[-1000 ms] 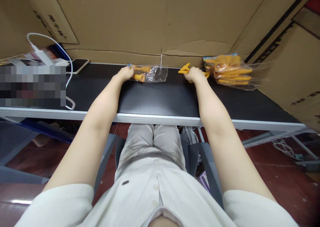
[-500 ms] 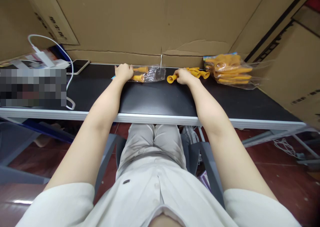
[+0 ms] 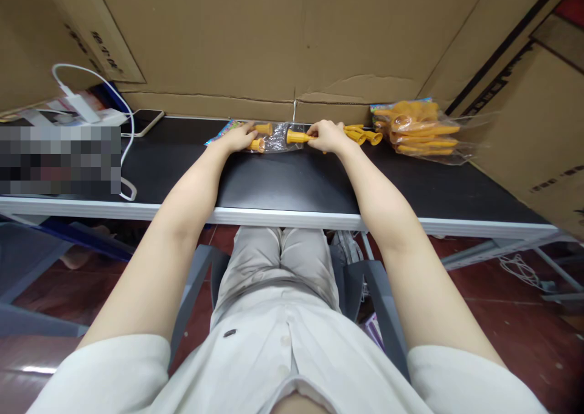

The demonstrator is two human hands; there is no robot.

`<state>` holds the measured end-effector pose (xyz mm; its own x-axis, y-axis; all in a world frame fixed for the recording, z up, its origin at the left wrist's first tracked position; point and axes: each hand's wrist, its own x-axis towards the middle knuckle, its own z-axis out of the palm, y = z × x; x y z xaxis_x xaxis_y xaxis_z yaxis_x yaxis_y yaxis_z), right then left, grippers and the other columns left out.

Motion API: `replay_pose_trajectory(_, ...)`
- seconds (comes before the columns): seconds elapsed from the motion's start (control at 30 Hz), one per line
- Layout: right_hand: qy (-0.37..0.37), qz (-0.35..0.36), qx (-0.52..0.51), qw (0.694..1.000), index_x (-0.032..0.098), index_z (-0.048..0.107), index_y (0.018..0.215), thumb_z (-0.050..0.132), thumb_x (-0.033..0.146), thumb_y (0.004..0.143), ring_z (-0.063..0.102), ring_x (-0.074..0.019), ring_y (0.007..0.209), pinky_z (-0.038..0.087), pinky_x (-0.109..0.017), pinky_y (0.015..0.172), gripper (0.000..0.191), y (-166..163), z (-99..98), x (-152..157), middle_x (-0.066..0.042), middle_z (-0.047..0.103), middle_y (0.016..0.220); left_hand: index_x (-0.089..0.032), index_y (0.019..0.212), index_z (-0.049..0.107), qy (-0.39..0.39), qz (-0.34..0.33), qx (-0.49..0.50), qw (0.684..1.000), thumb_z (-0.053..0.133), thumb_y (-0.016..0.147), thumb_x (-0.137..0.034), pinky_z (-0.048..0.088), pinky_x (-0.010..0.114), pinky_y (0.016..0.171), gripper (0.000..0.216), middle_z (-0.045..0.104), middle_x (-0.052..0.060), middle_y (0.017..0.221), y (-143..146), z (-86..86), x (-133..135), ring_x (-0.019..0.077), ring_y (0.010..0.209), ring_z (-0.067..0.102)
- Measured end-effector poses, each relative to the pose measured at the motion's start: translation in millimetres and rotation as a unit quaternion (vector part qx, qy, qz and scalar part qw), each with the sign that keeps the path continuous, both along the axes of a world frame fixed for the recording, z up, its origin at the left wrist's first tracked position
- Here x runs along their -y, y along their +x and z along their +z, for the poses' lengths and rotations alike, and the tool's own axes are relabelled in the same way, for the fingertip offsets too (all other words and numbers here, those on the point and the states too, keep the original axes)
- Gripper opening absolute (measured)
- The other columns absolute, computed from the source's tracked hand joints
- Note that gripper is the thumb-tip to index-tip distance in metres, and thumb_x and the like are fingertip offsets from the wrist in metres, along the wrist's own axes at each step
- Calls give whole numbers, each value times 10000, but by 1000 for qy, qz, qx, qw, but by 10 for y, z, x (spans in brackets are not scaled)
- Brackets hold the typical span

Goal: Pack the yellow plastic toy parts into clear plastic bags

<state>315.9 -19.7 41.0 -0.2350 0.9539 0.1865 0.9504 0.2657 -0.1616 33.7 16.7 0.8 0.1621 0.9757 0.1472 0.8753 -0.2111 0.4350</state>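
Note:
My left hand point(image 3: 237, 138) lies over a clear plastic bag point(image 3: 276, 138) on the table, its fingers stretched out and touching the bag. Two yellow horn-shaped plastic pieces point(image 3: 263, 129) show inside, their wide ends facing right. With its fingers closed, my right hand point(image 3: 328, 137) pinches the narrow end of another yellow plastic horn point(image 3: 296, 136). The wide end of that horn points left, over the bag's right part; I cannot tell whether it is inside. Several loose yellow horns point(image 3: 362, 135) lie just right of my right hand.
A filled clear bag of yellow horns point(image 3: 422, 128) lies farther right on the black table point(image 3: 283, 183). At left are a phone point(image 3: 146, 122), a white charger with its cable point(image 3: 84, 107) and a blurred-out area. Cardboard panels point(image 3: 255, 37) stand behind and at the sides.
My right hand has moved left with the horn, bringing its wide end over the bag. My left hand has shifted right and its fingers have stretched out across the bag, uncovering the bag's colourful end.

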Motion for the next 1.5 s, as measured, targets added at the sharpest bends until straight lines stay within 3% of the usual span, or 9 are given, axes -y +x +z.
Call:
replay_pose_trajectory(0.23, 13, -4, 5, 1000, 176, 819, 1161, 664, 162, 929, 680, -395, 1318, 353, -676, 1271, 280, -129, -26, 75, -150, 810, 1254, -240, 1727, 519, -16, -67, 66, 995, 689, 917, -390, 171, 444, 1421, 840, 448, 76, 1809, 148, 70, 150, 347, 1743, 263)
replay_pose_trajectory(0.4, 9, -33, -4, 999, 146, 820, 1162, 663, 112, 933, 697, -395, 1344, 457, -609, 1237, 280, -138, -27, 90, -170, 801, 1275, -167, 1726, 501, -38, -77, 126, 988, 690, 917, -309, 297, 381, 1386, 843, 456, 124, 1800, 279, 95, 244, 314, 1662, 449)
replay_pose_trajectory(0.53, 13, -54, -8, 998, 118, 805, 1251, 644, 98, 957, 711, -393, 1350, 542, -544, 1175, 335, -130, -9, 104, -196, 782, 1343, -140, 1711, 510, -52, -65, 177, 981, 676, 918, -257, 399, 440, 1341, 819, 562, 169, 1718, 291, 69, 224, 331, 1590, 549)
replay_pose_trajectory(0.8, 16, -66, 4, 998, 87, 784, 1302, 586, 82, 978, 711, -400, 1340, 544, -511, 1143, 381, -192, -1, 177, -233, 762, 1375, -160, 1672, 570, -51, -54, 226, 971, 703, 938, -268, 468, 431, 1287, 753, 669, 163, 1611, 266, 51, 222, 333, 1511, 624)
replay_pose_trajectory(1.03, 29, -72, 4, 997, 97, 761, 1326, 609, 114, 970, 698, -416, 1328, 534, -532, 1137, 388, -250, -33, 200, -245, 755, 1368, -154, 1644, 610, -42, -40, 255, 965, 654, 967, -285, 499, 491, 1264, 692, 691, 179, 1579, 244, 65, 224, 352, 1473, 653)
replay_pose_trajectory(1.23, 32, -71, 16, 997, 99, 760, 1303, 589, 117, 985, 706, -423, 1315, 543, -533, 1118, 362, -305, -47, 227, -255, 764, 1331, -137, 1667, 585, -42, -50, 268, 961, 655, 972, -345, 503, 453, 1251, 729, 662, 203, 1608, 228, 23, 191, 342, 1447, 674)
replay_pose_trajectory(1.33, 29, -68, 26, 997, 88, 759, 1317, 560, 127, 988, 715, -425, 1299, 557, -530, 1101, 387, -319, -64, 215, -269, 767, 1330, -109, 1675, 568, 2, -17, 220, 975, 584, 1017, -370, 447, 428, 1293, 708, 609, 204, 1666, 246, 25, 170, 335, 1516, 616)
replay_pose_trajectory(1.5, 36, -64, 13, 997, 122, 753, 1326, 574, 215, 1007, 710, -419, 1286, 565, -518, 1082, 378, -314, -122, 152, -248, 773, 1315, -118, 1629, 623, 40, 114, 145, 982, 469, 1094, -548, 327, 402, 1354, 704, 582, 200, 1691, 222, 34, 76, 359, 1634, 477)
